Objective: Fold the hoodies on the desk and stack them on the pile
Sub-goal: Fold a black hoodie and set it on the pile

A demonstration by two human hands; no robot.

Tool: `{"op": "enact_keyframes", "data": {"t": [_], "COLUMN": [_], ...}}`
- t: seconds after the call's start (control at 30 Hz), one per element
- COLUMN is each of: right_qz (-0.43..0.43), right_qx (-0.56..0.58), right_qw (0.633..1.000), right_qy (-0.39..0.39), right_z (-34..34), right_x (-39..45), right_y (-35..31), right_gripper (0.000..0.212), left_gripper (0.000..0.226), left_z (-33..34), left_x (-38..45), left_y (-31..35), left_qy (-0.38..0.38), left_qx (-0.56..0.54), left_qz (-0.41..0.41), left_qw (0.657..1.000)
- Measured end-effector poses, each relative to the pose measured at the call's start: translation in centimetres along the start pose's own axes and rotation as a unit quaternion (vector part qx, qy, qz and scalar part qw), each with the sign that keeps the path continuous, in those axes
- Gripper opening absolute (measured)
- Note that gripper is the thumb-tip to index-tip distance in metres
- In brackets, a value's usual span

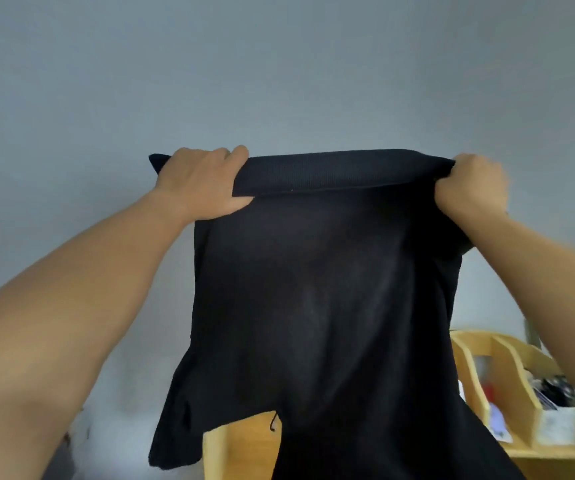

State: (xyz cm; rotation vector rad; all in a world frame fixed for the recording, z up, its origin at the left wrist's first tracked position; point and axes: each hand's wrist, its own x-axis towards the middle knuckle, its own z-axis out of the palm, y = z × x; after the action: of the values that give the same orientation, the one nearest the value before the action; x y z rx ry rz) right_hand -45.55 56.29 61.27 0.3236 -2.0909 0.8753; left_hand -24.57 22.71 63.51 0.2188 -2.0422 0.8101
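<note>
A black hoodie was held up by its ribbed hem. The hem was grasped by the left hand and the right hand.

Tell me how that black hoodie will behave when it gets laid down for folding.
Likely floppy: the black hoodie hangs limp from its ribbed hem, gripped by the left hand and right hand. Its lower edges droop unevenly, so it will probably crumple and need smoothing. It looks fairly light.
</note>
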Motion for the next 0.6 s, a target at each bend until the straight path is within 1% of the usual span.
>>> {"op": "enact_keyframes", "data": {"t": [0.07, 0.13, 0.2, 0.27, 0.33, 0.47, 0.53, 0.6], "right_qz": [0.031, 0.013, -0.016, -0.033, -0.054, -0.106, -0.105, -0.102], "right_qx": [0.034, 0.01, -0.032, -0.061, -0.094, -0.204, -0.249, -0.291], "right_qw": [0.999, 0.997, 0.989, 0.982, 0.981, 0.972, 0.963, 0.95], "right_qy": [0.024, 0.08, 0.146, 0.177, 0.159, 0.036, -0.019, -0.042], "right_z": [0.0, -0.7, -1.5, -2.0, -1.2, 3.6, 6.3, 8.6], "right_x": [-0.7, -0.8, -0.2, 0.9, 2.1, 2.3, 1.5, 0.8], "right_y": [-0.2, -0.9, -1.6, -1.6, -0.7, 1.7, 3.2, 4.9], "right_gripper": [0.012, 0.021, 0.022, 0.018, 0.015, 0.014, 0.014, 0.015], "left_gripper": [0.064, 0.063, 0.047, 0.025, 0.029, 0.027, 0.027, 0.03], "left_z": [0.4, 0.6, 0.2, 0.1, 0.9, 6.0, 9.2, 11.8], "left_x": [-0.3, 0.1, 0.9, 1.8, 2.1, 0.9, -0.1, -0.8], "left_y": [-0.4, -0.5, -0.7, -1.2, -1.5, 0.4, 2.2, 3.6], "left_qy": [-0.005, 0.02, 0.063, 0.071, 0.035, -0.067, -0.125, -0.157], "left_qx": [0.028, 0.038, 0.032, 0.031, 0.032, 0.013, 0.016, 0.024], "left_qz": [0.02, 0.016, -0.004, -0.034, -0.069, -0.065, -0.07, -0.065], "left_qw": [0.999, 0.999, 0.998, 0.996, 0.996, 0.996, 0.989, 0.985]}}
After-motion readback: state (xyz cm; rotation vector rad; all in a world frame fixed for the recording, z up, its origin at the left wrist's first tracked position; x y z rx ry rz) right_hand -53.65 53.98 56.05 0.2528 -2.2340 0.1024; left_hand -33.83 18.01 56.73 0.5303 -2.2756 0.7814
